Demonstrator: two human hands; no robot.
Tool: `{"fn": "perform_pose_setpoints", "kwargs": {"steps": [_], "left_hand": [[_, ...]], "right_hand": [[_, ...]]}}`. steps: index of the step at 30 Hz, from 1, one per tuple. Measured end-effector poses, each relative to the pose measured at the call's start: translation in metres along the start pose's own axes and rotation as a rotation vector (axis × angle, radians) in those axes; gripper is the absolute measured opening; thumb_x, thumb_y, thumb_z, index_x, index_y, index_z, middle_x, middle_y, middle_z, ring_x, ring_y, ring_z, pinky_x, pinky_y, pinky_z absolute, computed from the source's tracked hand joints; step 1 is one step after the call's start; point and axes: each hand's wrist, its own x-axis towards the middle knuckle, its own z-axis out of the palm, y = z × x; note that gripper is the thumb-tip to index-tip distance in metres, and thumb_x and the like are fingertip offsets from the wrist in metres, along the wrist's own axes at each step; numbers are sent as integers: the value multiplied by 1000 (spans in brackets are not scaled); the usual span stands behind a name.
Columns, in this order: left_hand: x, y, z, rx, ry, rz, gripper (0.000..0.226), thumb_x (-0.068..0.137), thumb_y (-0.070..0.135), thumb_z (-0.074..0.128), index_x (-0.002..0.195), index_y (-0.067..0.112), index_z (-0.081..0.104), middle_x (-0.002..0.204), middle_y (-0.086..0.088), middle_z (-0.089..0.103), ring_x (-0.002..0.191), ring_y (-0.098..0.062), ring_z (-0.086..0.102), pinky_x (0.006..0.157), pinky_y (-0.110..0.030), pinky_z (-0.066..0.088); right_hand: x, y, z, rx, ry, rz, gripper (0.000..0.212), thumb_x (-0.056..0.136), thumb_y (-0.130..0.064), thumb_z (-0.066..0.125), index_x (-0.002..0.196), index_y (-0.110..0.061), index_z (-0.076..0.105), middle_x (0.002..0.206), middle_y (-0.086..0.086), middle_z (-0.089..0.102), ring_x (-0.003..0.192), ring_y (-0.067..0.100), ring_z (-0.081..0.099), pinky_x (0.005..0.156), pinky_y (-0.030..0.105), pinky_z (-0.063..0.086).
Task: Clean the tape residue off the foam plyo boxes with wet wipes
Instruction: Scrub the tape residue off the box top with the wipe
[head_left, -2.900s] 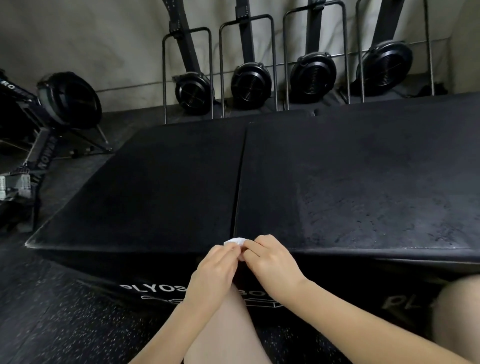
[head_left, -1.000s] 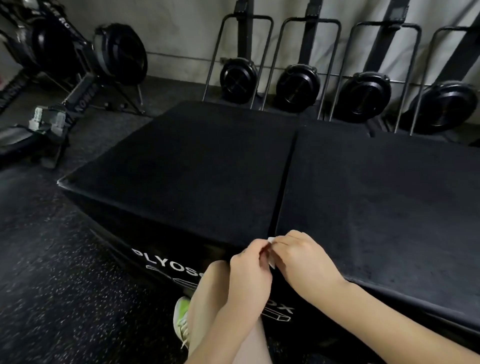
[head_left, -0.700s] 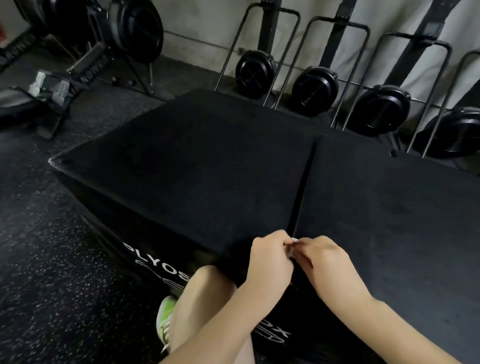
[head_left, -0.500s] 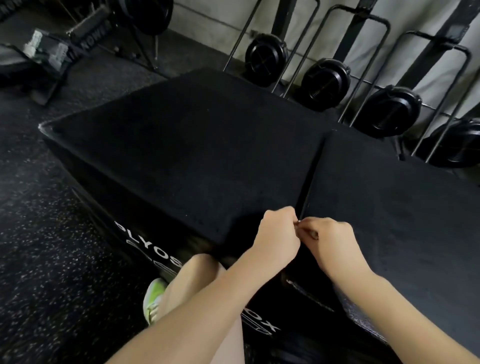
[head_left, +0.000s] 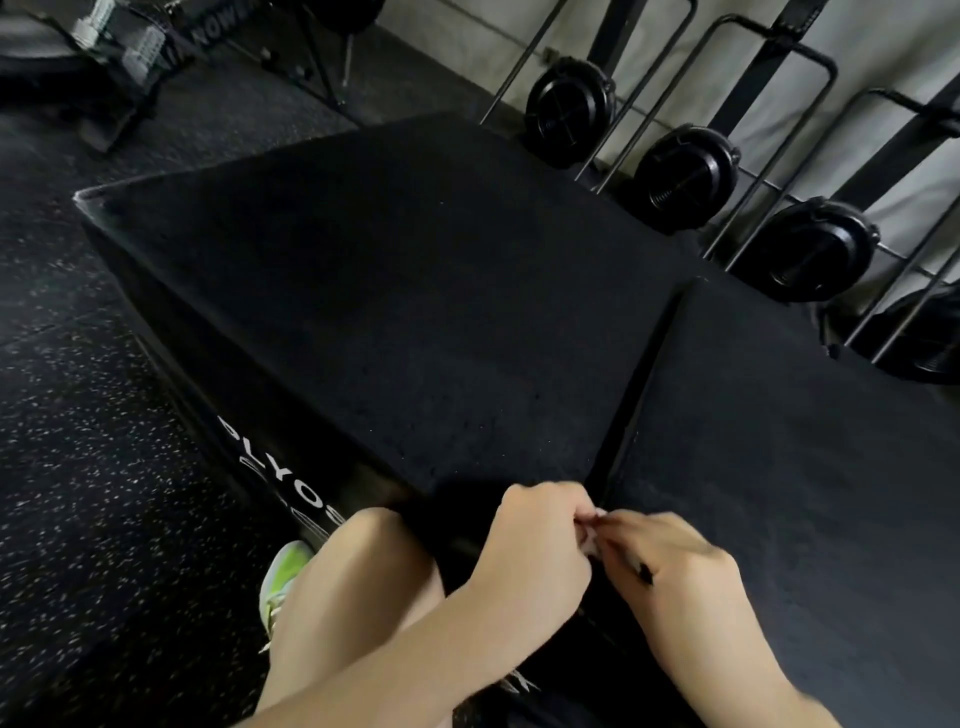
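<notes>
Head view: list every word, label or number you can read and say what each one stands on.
"PLYOS": white letters on the front face of the left plyo box, cut off by the person's knee.
"NOWE", seen upside down: white letters on the black machine frame at top left, partly cut off.
Nothing readable on the right plyo box.

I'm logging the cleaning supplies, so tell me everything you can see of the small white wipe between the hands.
The small white wipe shows only as a crumpled pale scrap, soft like damp tissue, mostly hidden. The left hand and right hand both pinch it between curled fingertips. It sits at the near edge of the black foam plyo boxes, by the seam between them; whether it touches the foam cannot be told.
</notes>
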Motion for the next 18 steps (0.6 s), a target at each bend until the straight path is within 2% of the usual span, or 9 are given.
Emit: {"fn": "perform_pose_setpoints", "kwargs": {"steps": [2,4,5,7,8,10,14,16,18], "left_hand": [[32,3,11,4,41,41,15,86,14,64,93,23,72,89,-3,70,84,-21,65,77,-32,54],[69,11,23,37,73,67,11,85,12,62,90,19,69,88,-7,69,82,-27,64,71,-33,52],[87,17,27,60,84,71,10,85,12,61,89,18,67,89,-9,68,82,-29,64,70,-34,51],[116,25,32,77,66,65,8,87,10,59,89,16,64,92,-10,65,83,-31,63,71,-39,54],[125,28,33,89,41,69,8,88,9,59,89,15,64,94,-10,64,84,-30,63,72,-41,56],[129,29,28,133,-23,101,7,88,8,60,90,13,63,97,-10,62,87,-28,60,76,-43,56],[93,17,13,134,-87,145,4,85,9,62,82,12,62,93,-10,64,84,-28,62,76,-43,56],[74,11,8,77,-120,141,9,87,8,59,86,10,67,98,-9,69,90,-27,64,79,-40,56],[68,9,7,0,-120,116,18,91,8,56,92,13,72,105,-7,72,95,-24,66,84,-36,56]], "right_hand": [[23,18,2,-68,15,19,10,81,-22,69,86,-26,77,85,-12,72,76,11,64,70,14,47],[51,37,4,-153,27,57,7,83,-20,69,79,-20,75,78,-3,72,70,23,67,62,35,54],[65,48,5,-169,18,103,12,88,-18,69,78,-17,75,74,0,71,68,27,67,59,38,54],[86,66,6,-127,-11,198,15,92,-15,72,77,-14,75,69,1,69,63,28,65,61,34,49],[91,72,7,-95,-11,231,13,91,-13,73,78,-15,76,67,1,69,61,26,63,60,25,44],[92,75,7,-74,-9,265,10,87,-12,76,78,-18,77,67,1,71,59,23,62,63,16,41],[63,56,0,-49,-14,198,14,77,-18,86,74,-29,78,73,-5,74,62,15,67,65,19,45],[46,45,-3,-33,19,126,16,73,-14,89,77,-27,79,81,-10,76,65,8,67,66,16,46],[38,45,1,-3,72,99,19,71,-7,90,80,-21,80,88,-11,77,70,8,70,68,18,49]]}}
